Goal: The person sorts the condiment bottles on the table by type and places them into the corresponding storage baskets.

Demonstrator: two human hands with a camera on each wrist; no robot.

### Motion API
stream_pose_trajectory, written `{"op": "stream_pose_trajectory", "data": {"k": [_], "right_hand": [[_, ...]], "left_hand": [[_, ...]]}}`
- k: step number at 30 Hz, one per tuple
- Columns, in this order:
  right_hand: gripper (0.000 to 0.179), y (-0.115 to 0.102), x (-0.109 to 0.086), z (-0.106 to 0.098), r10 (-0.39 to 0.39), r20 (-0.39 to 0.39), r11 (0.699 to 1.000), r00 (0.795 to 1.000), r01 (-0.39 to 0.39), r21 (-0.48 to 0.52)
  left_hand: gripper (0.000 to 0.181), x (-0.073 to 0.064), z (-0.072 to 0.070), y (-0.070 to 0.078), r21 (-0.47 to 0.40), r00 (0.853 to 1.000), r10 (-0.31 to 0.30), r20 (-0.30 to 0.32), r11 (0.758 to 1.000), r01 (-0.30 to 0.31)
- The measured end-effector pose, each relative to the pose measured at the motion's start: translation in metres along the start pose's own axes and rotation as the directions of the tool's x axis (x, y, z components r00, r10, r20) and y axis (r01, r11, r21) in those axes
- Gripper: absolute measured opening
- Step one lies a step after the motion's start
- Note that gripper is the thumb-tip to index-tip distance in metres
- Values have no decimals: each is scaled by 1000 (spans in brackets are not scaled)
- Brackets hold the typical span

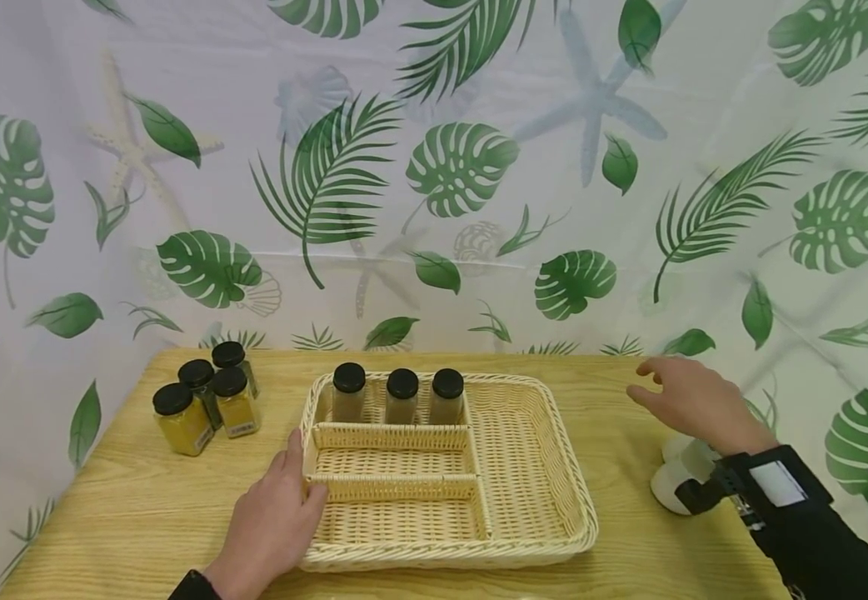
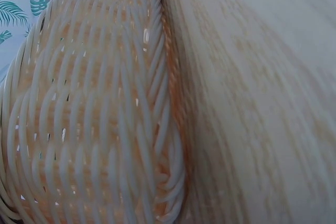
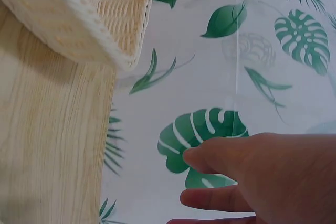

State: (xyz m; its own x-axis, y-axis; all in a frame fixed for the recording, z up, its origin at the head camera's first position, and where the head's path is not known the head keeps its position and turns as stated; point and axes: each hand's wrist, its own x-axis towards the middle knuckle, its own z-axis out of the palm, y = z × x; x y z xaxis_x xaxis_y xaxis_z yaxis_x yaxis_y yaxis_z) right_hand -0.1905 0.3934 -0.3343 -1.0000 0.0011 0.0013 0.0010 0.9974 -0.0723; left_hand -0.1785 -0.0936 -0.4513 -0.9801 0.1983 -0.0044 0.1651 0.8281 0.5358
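A pale cloth (image 1: 479, 279) printed with green leaves and faint sea stars hangs behind a wood-grain table (image 1: 134, 517). On the table, a little left of its middle, sits a cream wicker basket (image 1: 527, 467), divided into three short compartments on the left and one long one on the right. It looks light and fairly stiff, with some give in the woven walls; the braided rim should offer the surest hold, better at both ends than at one. The three black-capped jars (image 1: 401, 404) upright in its far left compartment look smooth and hard, perhaps glass, so tilting could make them slide or knock together. The left hand (image 1: 269, 517) grips the basket's left rim, thumb over the top and fingers along the outside. The right hand (image 1: 692, 400) hovers well to the right of the basket, fingers apart and holding nothing. Beneath its wrist are white objects (image 1: 666, 487), too covered to identify. Left of the basket, apart from it, four more jars (image 1: 236, 412) cluster near the table's left side. The back edge runs close behind the basket, leaving little room that way; bare wood to the right gives more, up to the white objects.
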Motion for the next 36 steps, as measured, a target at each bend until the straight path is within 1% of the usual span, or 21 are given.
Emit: {"op": "stream_pose_trajectory", "data": {"k": [7, 14, 20, 25, 31, 36], "right_hand": [[56, 20, -4, -1, 34, -2, 999, 999, -34, -23], [59, 39, -6, 2, 106, 51, 994, 993, -106, -15], [59, 53, -7, 6, 135, 52, 991, 989, -135, -15], [58, 64, -9, 12, 159, 64, 987, 985, -158, -25], [58, 75, -12, 18, 196, 103, 980, 975, -194, -36], [56, 80, -14, 19, 196, 121, 981, 973, -194, -28]], "left_hand": [[74, -1, -2, 0, -2, 1000, -7, 17, 1000, 7], [73, -2, -3, -2, -9, 1000, -2, 25, 1000, 2], [73, 0, -3, -2, -7, 1000, 3, 25, 1000, -3], [73, 0, -2, -3, -5, 999, 1, 33, 1000, 0], [73, 0, -1, -1, -11, 999, -1, 39, 1000, 2], [74, 0, -1, 0, -6, 999, 2, 33, 1000, -1]]}}
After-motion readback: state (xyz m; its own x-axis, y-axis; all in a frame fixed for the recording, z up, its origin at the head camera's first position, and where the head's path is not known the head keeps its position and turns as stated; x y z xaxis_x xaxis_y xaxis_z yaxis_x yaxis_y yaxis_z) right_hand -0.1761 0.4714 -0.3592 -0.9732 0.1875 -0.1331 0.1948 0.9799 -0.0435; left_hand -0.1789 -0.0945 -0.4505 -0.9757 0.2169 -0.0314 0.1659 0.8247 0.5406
